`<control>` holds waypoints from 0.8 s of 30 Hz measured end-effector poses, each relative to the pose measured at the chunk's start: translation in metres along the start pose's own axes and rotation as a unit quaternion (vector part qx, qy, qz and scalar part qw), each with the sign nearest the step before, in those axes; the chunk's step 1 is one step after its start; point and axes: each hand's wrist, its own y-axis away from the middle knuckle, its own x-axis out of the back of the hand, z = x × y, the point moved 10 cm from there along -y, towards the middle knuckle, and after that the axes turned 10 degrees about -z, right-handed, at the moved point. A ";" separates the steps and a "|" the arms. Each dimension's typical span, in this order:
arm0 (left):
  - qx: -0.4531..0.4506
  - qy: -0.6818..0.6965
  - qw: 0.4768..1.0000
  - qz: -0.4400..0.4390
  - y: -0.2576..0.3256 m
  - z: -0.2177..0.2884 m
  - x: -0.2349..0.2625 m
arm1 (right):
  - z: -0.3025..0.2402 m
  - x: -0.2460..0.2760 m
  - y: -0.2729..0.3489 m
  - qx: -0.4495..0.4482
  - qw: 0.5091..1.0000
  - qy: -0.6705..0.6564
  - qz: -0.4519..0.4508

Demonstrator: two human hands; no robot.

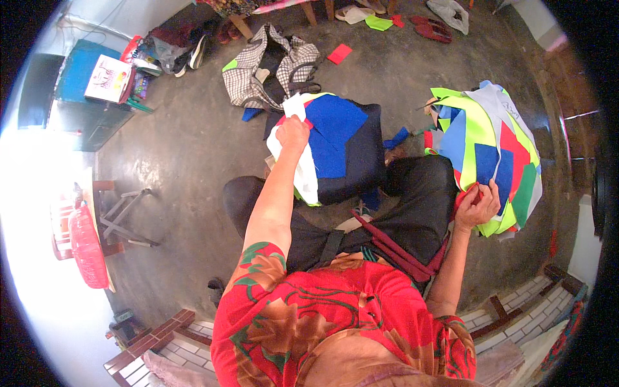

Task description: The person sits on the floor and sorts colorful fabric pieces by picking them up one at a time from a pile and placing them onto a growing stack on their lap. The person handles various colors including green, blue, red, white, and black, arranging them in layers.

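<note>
My left hand point(293, 134) is closed on a white cloth piece point(305, 169), whose upper end pokes out above the fist. Beneath and beside it, blue cloth pieces point(335, 126) lie on a dark, block-like surface point(366, 151) between my knees. At the right, my right hand point(477, 206) pinches a red cloth piece point(461, 197) at the near edge of a big heap of cloth pieces point(480, 119). Yellow-green, blue, red, grey and green pieces overlap in that heap. The fingertips are partly hidden among the cloth.
A checkered bag point(242, 72) sags on the floor beyond my left hand. A red scrap point(340, 53) lies near it; red shoes point(431, 29) sit farther off. At left are a teal cabinet point(80, 119), a metal stand point(126, 219) and a red plastic bag point(89, 248).
</note>
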 end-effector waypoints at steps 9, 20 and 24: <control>-0.159 0.303 0.936 0.079 0.034 0.007 0.024 | 0.001 -0.002 0.002 0.007 1.000 0.008 0.007; 0.137 0.205 0.967 0.065 0.032 -0.123 0.006 | -0.004 -0.002 0.003 0.016 1.000 0.016 0.008; 0.210 0.217 0.953 -0.017 0.030 -0.139 -0.021 | -0.003 -0.001 0.005 0.008 1.000 0.026 0.006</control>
